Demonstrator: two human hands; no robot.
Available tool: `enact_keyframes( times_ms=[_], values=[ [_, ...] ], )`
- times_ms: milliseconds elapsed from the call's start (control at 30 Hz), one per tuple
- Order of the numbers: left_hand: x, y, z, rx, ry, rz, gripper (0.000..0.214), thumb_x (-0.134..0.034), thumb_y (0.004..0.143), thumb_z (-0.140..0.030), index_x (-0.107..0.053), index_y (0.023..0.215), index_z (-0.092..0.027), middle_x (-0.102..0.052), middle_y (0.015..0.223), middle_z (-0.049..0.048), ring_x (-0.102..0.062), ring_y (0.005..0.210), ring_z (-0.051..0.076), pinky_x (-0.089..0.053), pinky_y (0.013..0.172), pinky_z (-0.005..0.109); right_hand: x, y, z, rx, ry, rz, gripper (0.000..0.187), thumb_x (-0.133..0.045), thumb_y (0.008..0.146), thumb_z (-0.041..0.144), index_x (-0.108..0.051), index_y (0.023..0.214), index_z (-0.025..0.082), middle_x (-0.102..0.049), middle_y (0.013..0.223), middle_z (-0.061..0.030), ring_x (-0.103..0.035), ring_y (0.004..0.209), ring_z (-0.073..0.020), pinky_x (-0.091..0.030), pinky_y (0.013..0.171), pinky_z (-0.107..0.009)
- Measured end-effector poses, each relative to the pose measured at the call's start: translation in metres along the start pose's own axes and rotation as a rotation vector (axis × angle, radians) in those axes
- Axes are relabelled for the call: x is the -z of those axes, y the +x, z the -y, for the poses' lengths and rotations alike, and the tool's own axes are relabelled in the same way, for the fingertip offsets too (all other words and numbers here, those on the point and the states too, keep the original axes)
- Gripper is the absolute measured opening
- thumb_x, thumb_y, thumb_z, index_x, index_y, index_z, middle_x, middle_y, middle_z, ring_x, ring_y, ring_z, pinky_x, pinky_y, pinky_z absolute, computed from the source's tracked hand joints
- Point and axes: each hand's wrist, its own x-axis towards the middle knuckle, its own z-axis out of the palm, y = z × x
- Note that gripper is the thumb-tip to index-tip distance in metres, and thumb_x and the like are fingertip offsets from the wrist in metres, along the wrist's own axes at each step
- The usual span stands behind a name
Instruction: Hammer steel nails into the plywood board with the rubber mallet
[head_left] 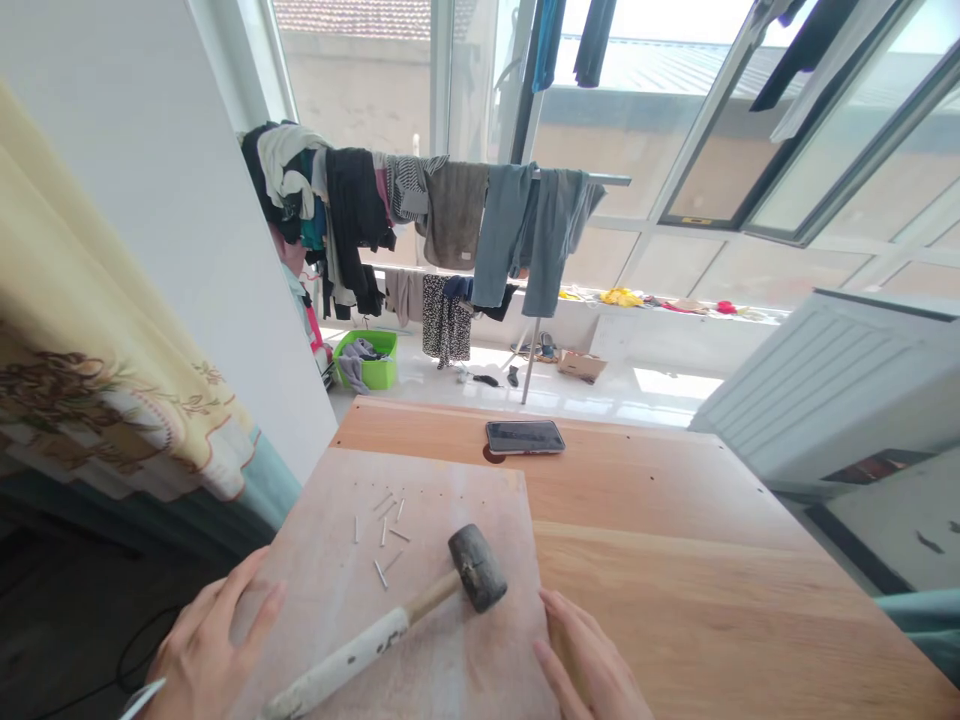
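A pale, thin wooden board (pixel 322 560) lies on the wooden table. At its left edge is my left hand (pixel 206 640), thumb over the surface and fingers along the side. My right hand (pixel 589 660) presses thumb and fingertips against the right edge, so the board is held between both hands. On the board rests a mallet (pixel 478 568) with a black head and a worn white-painted handle reaching toward me. Several loose nails (pixel 384 530) are scattered beyond the mallet. A row of small holes or marks runs along the board's far end.
A phone (pixel 525 437) lies near the far edge of the table (pixel 675 560), beside a dark round hole. Beyond stand a drying rack with clothes (pixel 454 215) and a green basket (pixel 382 360). A curtain (pixel 127 380) hangs at left; a white panelled piece (pixel 810 360) stands at right.
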Motion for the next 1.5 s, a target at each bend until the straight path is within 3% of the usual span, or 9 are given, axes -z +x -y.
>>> enact_keyframes(
  times_ms=[167,300,667,900,1000,1133,1200,1367,1500],
  values=[
    [-0.016,-0.018,-0.027,-0.239,-0.111,-0.077,0.039,-0.053,0.091,-0.055,-0.070,0.110,-0.025,-0.076,0.102,0.0064,-0.072,0.092,0.027,-0.058,0.085,0.037,0.029,-0.013,-0.018,-0.182,-0.013,-0.101,0.043,-0.041,0.101,0.046,-0.068,0.124,0.023,-0.071,0.131,-0.0087,-0.068,0.120,-0.0277,-0.059,0.098,-0.039],
    [-0.025,-0.025,-0.052,-0.351,-0.214,-0.001,0.035,-0.056,0.092,-0.048,-0.069,0.117,-0.028,-0.076,0.109,0.0033,-0.071,0.100,0.024,-0.059,0.084,0.032,0.047,-0.032,-0.036,-0.371,-0.006,-0.202,0.043,-0.041,0.099,0.051,-0.069,0.120,0.026,-0.076,0.123,-0.0067,-0.071,0.113,-0.0268,-0.061,0.092,-0.036],
    [-0.035,-0.044,-0.102,-0.584,-0.392,-0.004,0.026,-0.057,0.095,-0.041,-0.070,0.112,-0.027,-0.077,0.100,0.0029,-0.072,0.090,0.021,-0.060,0.078,0.031,0.056,-0.091,-0.081,-0.511,-0.003,-0.336,0.047,-0.044,0.094,0.052,-0.065,0.122,0.021,-0.076,0.117,-0.0127,-0.070,0.112,-0.0303,-0.057,0.098,-0.046],
    [-0.038,-0.043,-0.104,-0.553,-0.414,0.068,0.029,-0.055,0.097,-0.044,-0.065,0.117,-0.025,-0.074,0.106,0.0046,-0.071,0.097,0.022,-0.060,0.082,0.031,0.038,-0.103,-0.072,-0.333,-0.131,-0.526,0.054,-0.042,0.097,0.058,-0.059,0.129,0.017,-0.067,0.130,-0.0164,-0.064,0.122,-0.0322,-0.053,0.103,-0.051],
    [-0.040,-0.042,-0.105,-0.557,-0.392,0.073,0.031,-0.055,0.096,-0.045,-0.064,0.118,-0.025,-0.073,0.108,0.0050,-0.070,0.100,0.023,-0.060,0.085,0.033,0.034,-0.104,-0.050,-0.283,-0.212,-0.650,0.052,-0.038,0.100,0.057,-0.062,0.124,0.018,-0.067,0.116,-0.0167,-0.066,0.110,-0.0321,-0.055,0.096,-0.051],
    [-0.038,-0.041,-0.107,-0.549,-0.374,0.103,0.032,-0.053,0.097,-0.046,-0.064,0.118,-0.025,-0.072,0.111,0.0058,-0.069,0.104,0.024,-0.059,0.089,0.035,0.025,-0.098,-0.010,-0.181,-0.055,-0.441,0.043,-0.040,0.104,0.047,-0.058,0.135,0.023,-0.067,0.075,-0.0014,-0.067,0.063,-0.0185,-0.058,0.069,-0.030],
    [-0.037,-0.041,-0.108,-0.538,-0.365,0.118,0.033,-0.053,0.097,-0.046,-0.065,0.118,-0.024,-0.072,0.112,0.0064,-0.069,0.105,0.024,-0.059,0.090,0.035,0.021,-0.090,0.008,-0.153,0.015,-0.334,0.048,-0.039,0.104,0.048,-0.055,0.142,0.024,-0.064,0.063,0.0027,-0.064,0.053,-0.0170,-0.053,0.058,-0.026],
    [-0.037,-0.042,-0.107,-0.495,-0.374,0.104,0.032,-0.053,0.097,-0.046,-0.066,0.117,-0.024,-0.073,0.112,0.0062,-0.069,0.105,0.024,-0.059,0.090,0.036,0.023,-0.066,0.031,-0.197,0.033,-0.124,0.050,-0.034,0.104,0.051,-0.062,0.139,0.028,-0.075,0.069,-0.0016,-0.074,0.068,-0.0239,-0.051,0.062,-0.028],
    [-0.037,-0.040,-0.106,-0.407,-0.419,-0.015,0.036,-0.048,0.098,-0.050,-0.068,0.110,-0.022,-0.074,0.107,0.0080,-0.071,0.101,0.025,-0.060,0.089,0.038,0.029,-0.058,0.034,-0.273,0.069,-0.058,0.053,-0.030,0.102,0.055,-0.066,0.127,0.026,-0.075,0.070,-0.0033,-0.075,0.074,-0.0276,-0.050,0.064,-0.030]
  ],
)
